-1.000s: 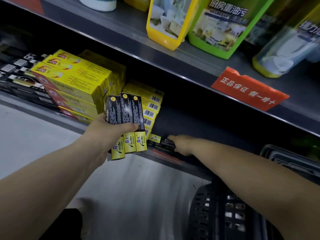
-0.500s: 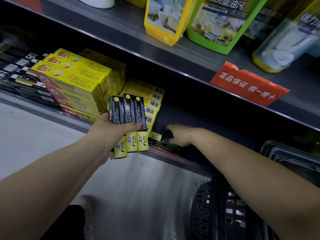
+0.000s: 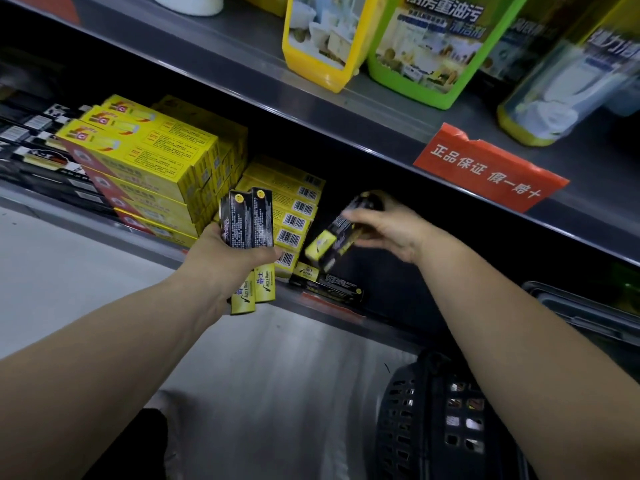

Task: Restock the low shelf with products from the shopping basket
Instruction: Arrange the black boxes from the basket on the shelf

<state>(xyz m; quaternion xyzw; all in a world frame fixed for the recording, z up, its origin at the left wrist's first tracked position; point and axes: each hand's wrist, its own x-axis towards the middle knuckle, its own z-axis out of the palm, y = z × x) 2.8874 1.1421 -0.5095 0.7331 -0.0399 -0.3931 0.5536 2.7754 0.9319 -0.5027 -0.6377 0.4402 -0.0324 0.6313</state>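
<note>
My left hand (image 3: 228, 261) grips two upright black-and-yellow boxes (image 3: 247, 233) in front of the low shelf (image 3: 329, 306). My right hand (image 3: 388, 226) holds a third black-and-yellow box (image 3: 332, 237), tilted, above the dark gap on that shelf. Another box of the same kind (image 3: 327, 284) lies flat on the shelf just below it. The black shopping basket (image 3: 429, 420) sits at the lower right, under my right forearm.
Stacks of yellow boxes (image 3: 145, 168) fill the shelf left of the gap, with barcoded yellow boxes (image 3: 294, 209) beside them. The upper shelf carries cleaner bottles (image 3: 440, 46) and a red sign (image 3: 488, 168). Pale floor lies below.
My right hand left the flat box on the shelf and took one box from my left hand's bundle. It now holds that box tilted over the gap. The left hand keeps two.
</note>
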